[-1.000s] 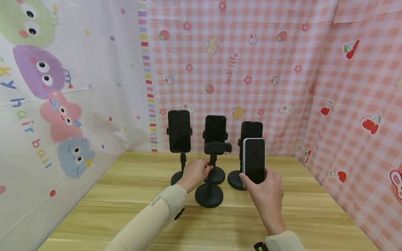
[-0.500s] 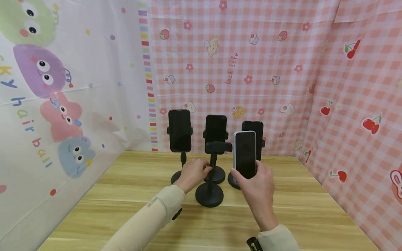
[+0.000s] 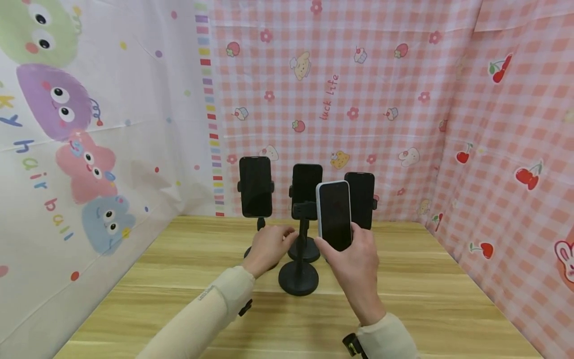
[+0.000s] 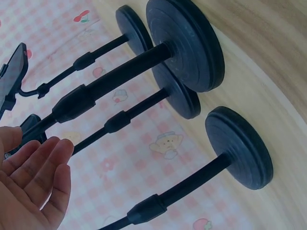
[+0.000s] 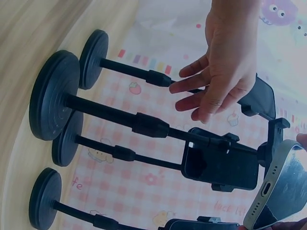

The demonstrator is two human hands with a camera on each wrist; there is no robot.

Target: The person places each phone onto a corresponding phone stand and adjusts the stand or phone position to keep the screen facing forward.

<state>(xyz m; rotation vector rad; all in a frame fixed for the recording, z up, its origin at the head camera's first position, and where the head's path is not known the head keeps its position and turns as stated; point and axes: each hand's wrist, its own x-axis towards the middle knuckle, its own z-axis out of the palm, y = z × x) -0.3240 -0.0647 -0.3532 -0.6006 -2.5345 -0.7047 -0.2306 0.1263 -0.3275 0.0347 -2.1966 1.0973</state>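
Observation:
My right hand [image 3: 354,259] grips a smartphone [image 3: 335,214] in a pale case by its lower sides, screen toward me. The phone overlaps the right part of a black phone stand's holder [image 3: 304,211] in the head view. In the right wrist view the phone's bottom edge [image 5: 266,188] is beside that holder; whether they touch I cannot tell. Just left of the front stand's pole [image 3: 302,244] is my left hand [image 3: 268,247]. Its fingers look loosely bent and hold nothing in the left wrist view, close to the pole [image 4: 112,79].
Behind the front stand, three more black stands bear dark-screened phones: left [image 3: 256,187], middle [image 3: 307,180] and right [image 3: 362,197]. The front stand's round base [image 3: 298,279] rests on a wood-grain table [image 3: 215,239]. Patterned cloth [image 3: 381,75] hangs around the table.
Held upright, the smartphone has moved left and slightly up with my right hand, reaching the front holder. My left hand has drawn a little left, away from the pole.

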